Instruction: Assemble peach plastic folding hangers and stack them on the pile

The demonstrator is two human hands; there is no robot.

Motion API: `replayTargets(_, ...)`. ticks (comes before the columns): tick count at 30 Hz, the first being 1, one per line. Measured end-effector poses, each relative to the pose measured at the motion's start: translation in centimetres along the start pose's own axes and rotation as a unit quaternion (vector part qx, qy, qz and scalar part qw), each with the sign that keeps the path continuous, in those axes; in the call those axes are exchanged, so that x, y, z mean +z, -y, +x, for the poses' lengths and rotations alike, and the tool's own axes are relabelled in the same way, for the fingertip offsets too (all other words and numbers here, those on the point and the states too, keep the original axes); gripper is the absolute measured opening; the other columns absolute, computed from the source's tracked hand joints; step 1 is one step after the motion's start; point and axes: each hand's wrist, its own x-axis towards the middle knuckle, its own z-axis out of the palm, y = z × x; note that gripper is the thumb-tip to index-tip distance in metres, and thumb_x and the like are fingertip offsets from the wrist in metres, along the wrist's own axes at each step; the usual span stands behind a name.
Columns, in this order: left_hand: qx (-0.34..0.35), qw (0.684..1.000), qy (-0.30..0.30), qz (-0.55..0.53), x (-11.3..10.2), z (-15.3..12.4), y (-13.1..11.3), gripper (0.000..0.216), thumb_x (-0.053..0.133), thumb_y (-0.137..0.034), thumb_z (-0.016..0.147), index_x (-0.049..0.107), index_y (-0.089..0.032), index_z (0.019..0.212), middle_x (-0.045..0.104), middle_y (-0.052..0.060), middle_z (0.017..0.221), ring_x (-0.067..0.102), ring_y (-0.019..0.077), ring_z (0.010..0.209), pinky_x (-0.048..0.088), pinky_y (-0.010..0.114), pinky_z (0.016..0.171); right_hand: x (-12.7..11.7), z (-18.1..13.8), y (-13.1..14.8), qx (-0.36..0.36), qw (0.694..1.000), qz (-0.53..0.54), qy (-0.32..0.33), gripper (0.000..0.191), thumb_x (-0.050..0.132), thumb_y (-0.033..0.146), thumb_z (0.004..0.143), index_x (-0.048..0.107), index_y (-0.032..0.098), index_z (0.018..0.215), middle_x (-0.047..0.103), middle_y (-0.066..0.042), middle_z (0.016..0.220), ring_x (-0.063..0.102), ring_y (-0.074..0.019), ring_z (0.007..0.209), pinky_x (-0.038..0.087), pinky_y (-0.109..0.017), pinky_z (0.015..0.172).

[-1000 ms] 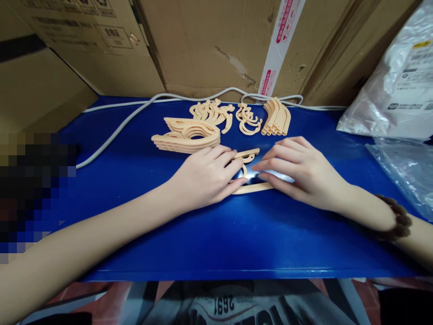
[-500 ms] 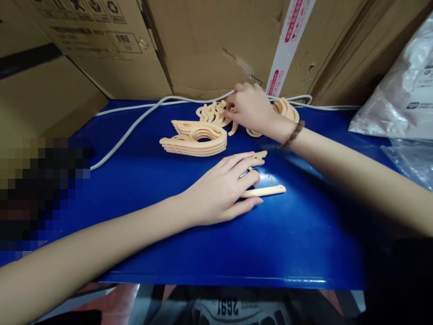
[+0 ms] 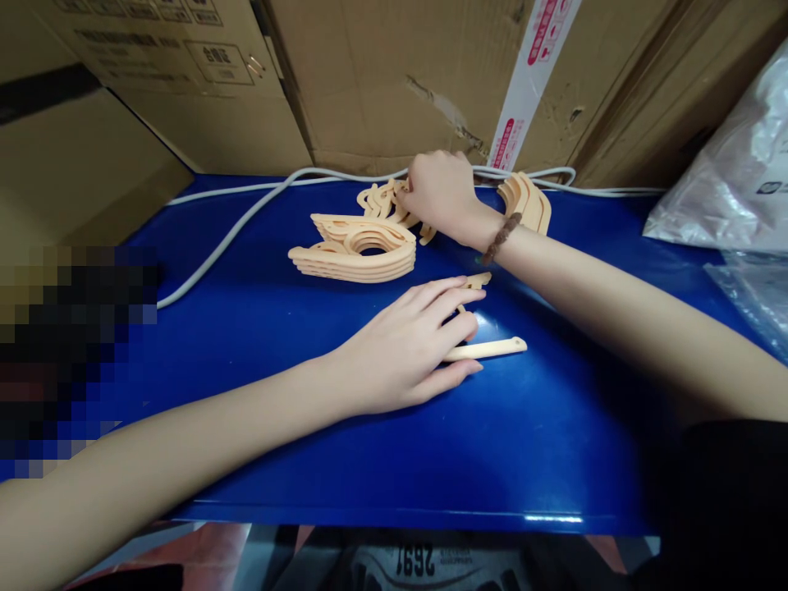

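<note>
Right hand (image 3: pixel 440 195) has been moved to the curved pieces (image 3: pixel 382 199); its grip cannot be told. On the worktop (image 3: pixel 394 468), the frame piece (image 3: pixel 492 348), probably light, stiff and best gripped along its straight length, is part-covered by the loosely spread left hand (image 3: pixel 419 345).

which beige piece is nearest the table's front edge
The straight bar partly under the left hand, right end uncovered; the other visible beige pieces lie farther back.

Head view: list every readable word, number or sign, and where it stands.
"2691": on the grey clothing, upside down; print beside it unreadable.
"合格证", probably: framed on the left cardboard box; other print and icons blurred or cropped.
Red-and-white tape, plastic bag: print too small to read.
</note>
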Motion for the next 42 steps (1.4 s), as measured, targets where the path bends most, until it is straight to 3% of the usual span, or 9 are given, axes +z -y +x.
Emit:
replayTargets(10,0.002,1.0,-0.002,0.007,0.1,-0.1,-0.1,0.017,0.051,-0.029,0.097,0.057,-0.015,0.103,0.048,0.018,0.146,0.034,0.033,0.144,0.036,0.05,0.115,-1.0,-0.2,-0.3,0.039,0.993,0.112,-0.015,0.017,0.065,0.035,0.081,0.065,0.02,0.072,0.071,-0.017,0.09,0.065,-0.0369,0.103,0.044,-0.053,0.094)
replayTargets(15,0.001,1.0,0.0,0.012,0.1,-0.1,-0.1,0.017,0.052,-0.029,0.097,0.057,-0.014,0.105,0.046,0.019,0.147,0.034,0.0349,0.143,0.032,0.054,0.117,-3.8,-1.0,-1.1,0.057,0.969,0.236,-0.037,0.025,0.057,0.036,0.082,0.056,0.014,0.069,0.068,-0.014,0.089,0.062,-0.0225,0.094,0.044,-0.041,0.092)
replayTargets(19,-0.023,1.0,0.004,0.011,0.2,-0.2,-0.1,0.021,0.054,-0.032,0.096,0.057,-0.015,0.107,0.045,0.018,0.148,0.034,0.0363,0.143,0.032,0.056,0.116,-5.7,-2.3,-2.5,0.093,0.912,0.4,0.016,0.027,0.047,0.036,0.088,0.051,0.017,0.07,0.065,-0.011,0.083,0.059,-0.0135,0.074,0.052,-0.03,0.075)
replayTargets(24,-0.033,0.999,0.002,-0.001,0.2,-0.2,-0.1,0.023,0.054,-0.035,0.095,0.056,-0.015,0.107,0.046,0.018,0.146,0.035,0.036,0.142,0.035,0.053,0.115,-6.9,-6.6,-4.9,0.14,0.812,0.559,0.094,0.016,0.026,0.023,0.095,0.039,0.025,0.086,0.07,-0.011,0.102,0.062,-0.0134,0.071,0.056,-0.029,0.073)
replayTargets(29,-0.04,0.999,0.001,-0.004,0.2,-0.2,-0.1,0.023,0.056,-0.035,0.095,0.055,-0.015,0.105,0.049,0.018,0.143,0.035,0.0365,0.142,0.034,0.054,0.115,-7.1,-12.6,-7.0,0.17,0.783,0.587,0.119,0.01,0.05,0.031,0.09,0.05,0.023,0.085,0.066,-0.005,0.08,0.053,-0.0115,0.049,0.046,-0.027,0.05)
replayTargets(31,-0.042,0.999,0.004,0.002,0.2,-0.2,-0.1,0.025,0.055,-0.036,0.095,0.056,-0.015,0.108,0.049,0.018,0.143,0.035,0.0368,0.142,0.033,0.055,0.116,-7.3,-14.6,-7.4,0.166,0.795,0.572,0.113,0.008,0.052,0.028,0.091,0.051,0.023,0.084,0.064,-0.002,0.073,0.05,-0.0103,0.046,0.038,-0.026,0.044)
replayTargets(34,-0.037,0.999,0.016,0.014,0.2,-0.2,-0.1,0.027,0.054,-0.035,0.096,0.059,-0.015,0.114,0.045,0.018,0.147,0.033,0.0377,0.143,0.03,0.058,0.117,-7.7,-16.6,-7.6,0.128,0.841,0.515,0.108,0.011,0.053,0.032,0.095,0.053,0.023,0.089,0.062,0.001,0.067,0.044,-0.0101,0.045,0.031,-0.025,0.04)
replayTargets(39,-0.026,0.999,0.013,0.016,0.1,-0.2,-0.2,0.029,0.054,-0.032,0.096,0.063,-0.017,0.12,0.041,0.019,0.15,0.033,0.0372,0.144,0.028,0.059,0.117,-7.0,-17.3,-7.3,-0.005,0.932,0.354,0.077,0.033,0.046,0.045,0.1,0.059,0.022,0.08,0.062,0.0,0.067,0.053,-0.0128,0.054,0.041,-0.027,0.051)
replayTargets(42,-0.018,1.0,0.007,0.011,0.0,-0.2,-0.3,0.029,0.053,-0.03,0.097,0.064,-0.018,0.121,0.045,0.019,0.147,0.037,0.0357,0.142,0.031,0.059,0.116,-6.2,-17.5,-7.1,-0.086,0.954,0.282,0.063,0.03,0.043,0.04,0.101,0.068,0.022,0.096,0.07,-0.002,0.081,0.064,-0.0164,0.07,0.047,-0.029,0.064)
